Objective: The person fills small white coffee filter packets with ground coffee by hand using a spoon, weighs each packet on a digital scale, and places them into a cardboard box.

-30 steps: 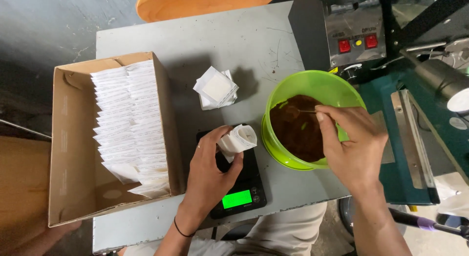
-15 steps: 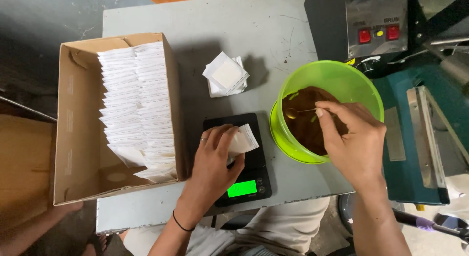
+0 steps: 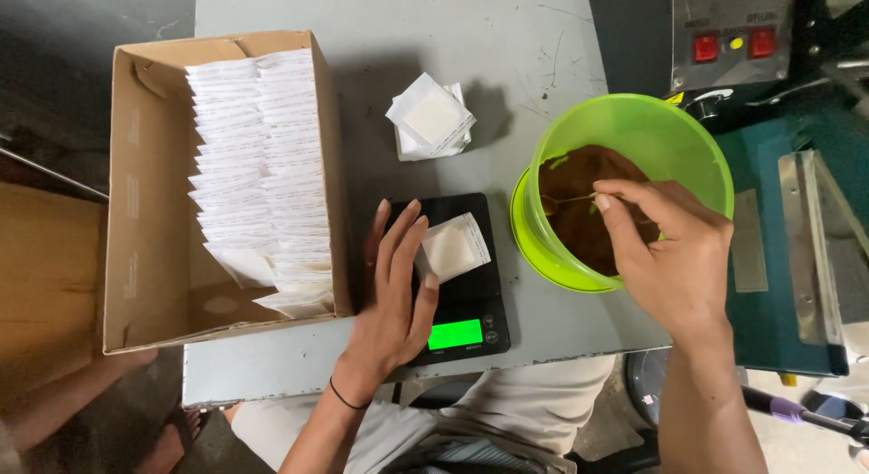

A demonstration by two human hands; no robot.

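Head view: left hand [image 3: 394,288] lies flat, fingers spread, pressing a white sachet [image 3: 453,248] onto the black scale [image 3: 462,311]. Right hand [image 3: 674,257] pinches a thin spoon [image 3: 566,200] over brown powder [image 3: 579,211] in the green bowl [image 3: 670,130]. Cardboard box [image 3: 145,184] of sachets sits left; spare sachets [image 3: 430,119] behind the scale.

Grey table [image 3: 362,12]; dark floor [image 3: 54,39]
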